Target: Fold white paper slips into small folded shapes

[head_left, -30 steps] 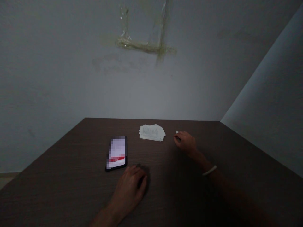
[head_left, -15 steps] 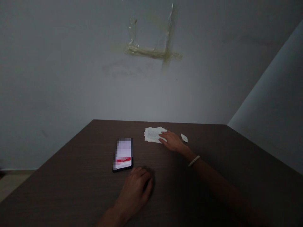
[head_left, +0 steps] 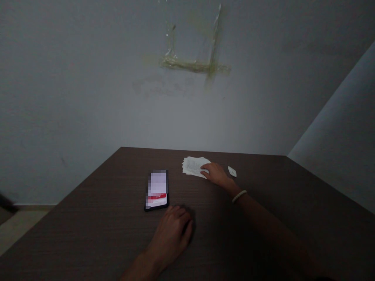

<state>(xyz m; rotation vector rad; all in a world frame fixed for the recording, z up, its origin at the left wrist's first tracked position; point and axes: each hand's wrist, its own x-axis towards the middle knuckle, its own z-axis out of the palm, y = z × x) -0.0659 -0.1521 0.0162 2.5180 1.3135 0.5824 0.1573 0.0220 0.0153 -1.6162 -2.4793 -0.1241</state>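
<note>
1. Right hand (head_left: pixel 217 174): fingers lie flat on the right edge of a stack of printed paper slips (head_left: pixel 194 166). It's more of a light touch than a grip, and the stack sits near the far edge of the dark wood-grain table (head_left: pixel 88 222).
2. A small white paper scrap (head_left: pixel 232 171) lies just beside that hand, with a white bracelet (head_left: pixel 239 196) above it on the arm.
3. Left hand (head_left: pixel 171 234): loosely curled on the table, holding nothing, just beside a face-up smartphone (head_left: pixel 156 190) - screen's pixelated.
</note>
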